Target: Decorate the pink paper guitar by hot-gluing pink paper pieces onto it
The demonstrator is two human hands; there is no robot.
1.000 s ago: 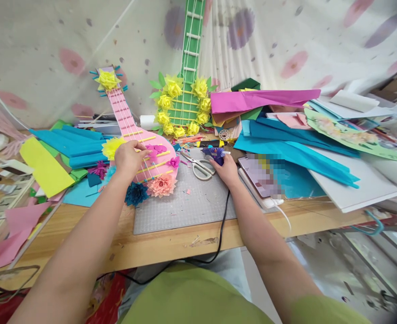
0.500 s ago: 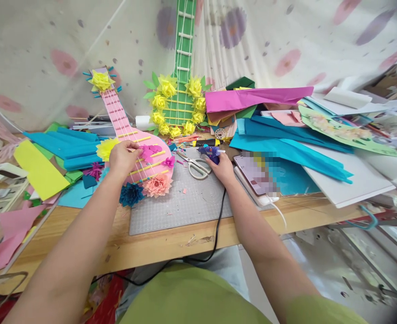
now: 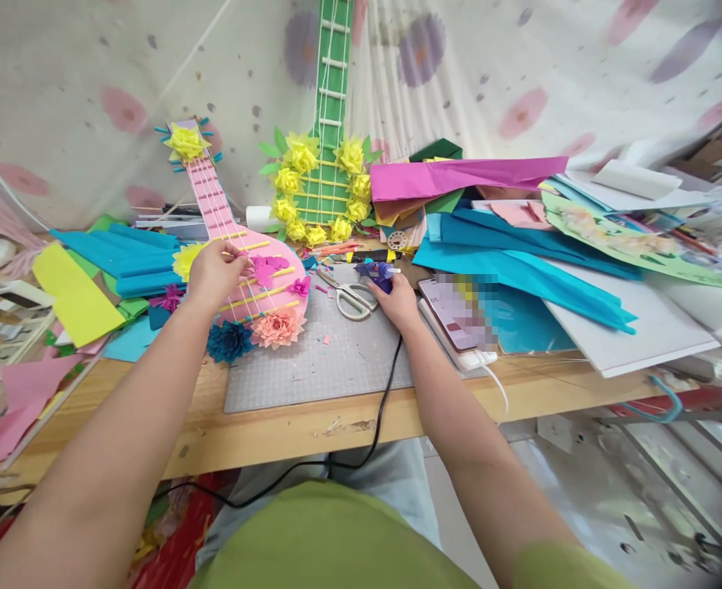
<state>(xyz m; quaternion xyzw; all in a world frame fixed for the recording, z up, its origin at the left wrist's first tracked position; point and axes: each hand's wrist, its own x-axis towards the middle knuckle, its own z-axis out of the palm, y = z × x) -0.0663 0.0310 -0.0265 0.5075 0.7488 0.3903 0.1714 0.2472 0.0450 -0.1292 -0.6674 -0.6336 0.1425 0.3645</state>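
A pink paper-covered toy guitar (image 3: 291, 249) with yellow strips and white strings leans on the left of the worktop. My left hand (image 3: 214, 274) is over its body, fingers pinched at the edge of a magenta paper piece (image 3: 270, 268); the fingertips partly hide the contact. Along the guitar's rim are a dark blue paper flower (image 3: 231, 340), a peach one (image 3: 278, 327) and a small magenta one (image 3: 300, 286). My right hand (image 3: 399, 301) is closed around a blue hot glue gun (image 3: 381, 276) low over the grey cutting mat (image 3: 312, 380). Scissors (image 3: 354, 303) lie beside it.
A green toy guitar (image 3: 330, 155) with yellow paper flowers stands at the back. Right of my right hand lie a phone (image 3: 450, 311) and blue crepe paper (image 3: 521, 270). A black cord (image 3: 376, 438) runs off the table edge. Coloured paper (image 3: 78, 298) is piled left.
The whole view has shifted slightly. Both hands keep nearly the same places, with the left fingers still at the magenta piece and the right hand still around the glue gun.
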